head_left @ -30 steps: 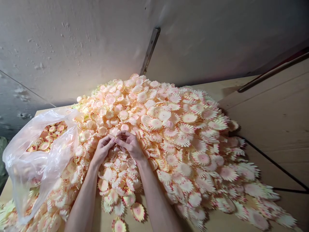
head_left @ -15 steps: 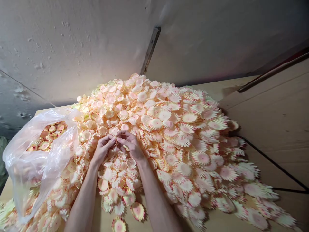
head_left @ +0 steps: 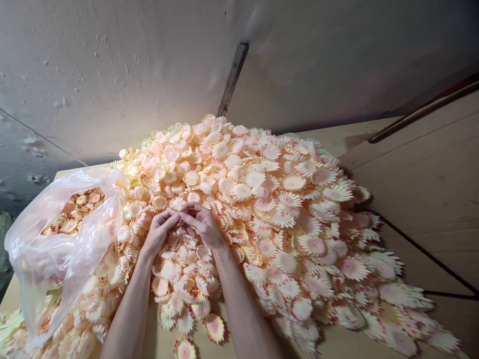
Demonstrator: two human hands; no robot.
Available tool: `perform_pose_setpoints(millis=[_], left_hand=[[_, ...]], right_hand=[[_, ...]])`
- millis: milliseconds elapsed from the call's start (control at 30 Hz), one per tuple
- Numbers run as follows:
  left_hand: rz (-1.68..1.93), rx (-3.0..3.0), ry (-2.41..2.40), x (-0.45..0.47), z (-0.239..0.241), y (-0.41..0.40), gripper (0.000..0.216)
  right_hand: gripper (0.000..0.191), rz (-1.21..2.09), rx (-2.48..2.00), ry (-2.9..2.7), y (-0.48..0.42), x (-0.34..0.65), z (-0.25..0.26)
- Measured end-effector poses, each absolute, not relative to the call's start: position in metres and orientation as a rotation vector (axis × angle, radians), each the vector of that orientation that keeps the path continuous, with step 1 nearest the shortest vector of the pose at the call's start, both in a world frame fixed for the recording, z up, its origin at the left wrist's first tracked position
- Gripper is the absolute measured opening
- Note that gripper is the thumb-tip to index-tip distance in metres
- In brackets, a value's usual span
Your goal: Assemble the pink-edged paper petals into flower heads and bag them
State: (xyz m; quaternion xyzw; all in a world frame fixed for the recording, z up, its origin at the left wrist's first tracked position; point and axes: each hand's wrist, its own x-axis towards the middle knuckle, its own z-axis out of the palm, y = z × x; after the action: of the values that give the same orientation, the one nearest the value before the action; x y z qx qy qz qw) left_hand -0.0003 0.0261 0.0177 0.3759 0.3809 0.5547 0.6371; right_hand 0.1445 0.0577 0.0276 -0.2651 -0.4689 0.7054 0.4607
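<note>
A big heap of cream and pink artificial flower heads (head_left: 262,199) covers the wooden table (head_left: 430,189). My left hand (head_left: 159,232) and my right hand (head_left: 202,224) meet over the near middle of the heap. Both are closed in a pinch, fingertips touching each other around a small piece that I cannot make out. Both forearms reach up from the bottom edge across loose flower heads.
A clear plastic bag (head_left: 56,249) holding more flower heads lies at the left. A grey wall (head_left: 149,65) with a metal strip (head_left: 232,77) rises behind the heap. A dark cable (head_left: 422,252) runs over the table at the right.
The fingertips of both hands shift slightly against each other at the same spot. The heap and bag stay as they were.
</note>
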Motion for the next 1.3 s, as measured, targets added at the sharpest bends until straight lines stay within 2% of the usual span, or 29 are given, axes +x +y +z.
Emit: perform_pose_setpoints(millis=[1300], left_hand=[[1.253,0.893,0.86,0.0013,0.0192,0.0262,0.028]], right_hand=[[0.028,1.777,-0.68,-1.134,0.0555,0.1459,0.037]])
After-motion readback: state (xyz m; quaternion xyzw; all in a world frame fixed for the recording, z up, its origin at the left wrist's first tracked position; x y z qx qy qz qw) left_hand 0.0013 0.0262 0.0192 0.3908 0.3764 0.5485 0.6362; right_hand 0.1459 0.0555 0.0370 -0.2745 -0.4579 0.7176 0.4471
